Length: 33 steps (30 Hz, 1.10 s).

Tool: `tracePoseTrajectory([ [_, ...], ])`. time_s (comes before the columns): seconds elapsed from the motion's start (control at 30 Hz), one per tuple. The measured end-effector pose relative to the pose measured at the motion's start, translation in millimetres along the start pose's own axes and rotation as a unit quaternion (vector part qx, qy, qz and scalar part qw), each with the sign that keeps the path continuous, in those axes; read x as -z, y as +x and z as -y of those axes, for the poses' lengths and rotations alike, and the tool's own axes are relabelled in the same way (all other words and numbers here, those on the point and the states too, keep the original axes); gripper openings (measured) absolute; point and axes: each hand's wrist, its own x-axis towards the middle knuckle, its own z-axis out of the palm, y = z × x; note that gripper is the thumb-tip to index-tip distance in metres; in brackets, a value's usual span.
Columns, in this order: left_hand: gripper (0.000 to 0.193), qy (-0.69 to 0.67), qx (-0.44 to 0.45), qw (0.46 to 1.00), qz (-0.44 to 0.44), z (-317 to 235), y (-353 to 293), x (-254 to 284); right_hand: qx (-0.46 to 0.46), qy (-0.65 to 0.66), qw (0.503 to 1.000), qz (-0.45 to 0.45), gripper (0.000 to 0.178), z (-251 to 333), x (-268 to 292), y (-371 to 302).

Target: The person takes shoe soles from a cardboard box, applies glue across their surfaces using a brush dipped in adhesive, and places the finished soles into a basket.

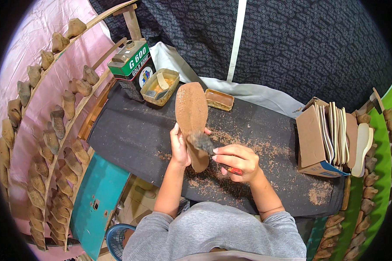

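Note:
A brown shoe sole (191, 106) stands on end above the dark-covered table, long side toward me. My left hand (180, 148) grips it by its narrow middle, thumb in front and fingertips showing at the far edge. In my right hand (241, 160) is a brush with grey-black bristles (199, 140) and a partly red handle (234, 171). The bristles press on the front face of the sole at the narrow part and look slightly blurred. The sole's upper half has a speckled, moist-looking surface.
Brown shavings (265, 148) litter the table (130, 126). At the back left stand a green-and-black can (128, 65), a tub of yellowish paste (161, 87) and a shallow tray (220, 100). A cardboard box (311, 139) of soles is at right. Shoe lasts (56, 122) line racks at left.

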Motion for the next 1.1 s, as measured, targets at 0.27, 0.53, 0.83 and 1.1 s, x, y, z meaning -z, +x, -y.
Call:
tracePoseTrajectory([
  [0.27,0.066,-0.014,-0.016,1.000,0.003,2.6,2.6,4.5,-0.025,0.020,0.998,0.055,0.032,4.7,1.4,-6.2],
  [0.53,0.072,-0.038,-0.018,0.998,-0.056,9.8,2.1,-3.3,-0.017,-0.048,0.999,0.005,0.032,0.7,-5.7,-1.1],
  [0.83,0.070,-0.017,-0.071,0.996,-0.060,-7.0,6.9,-8.5,-0.046,0.055,0.996,0.050,0.030,-3.7,5.4,-13.0],
  [1.1,0.074,-0.059,-0.065,0.996,-0.025,-5.5,10.0,-11.0,-0.022,-0.006,1.000,0.012,0.035,2.2,-1.9,-13.0],
])
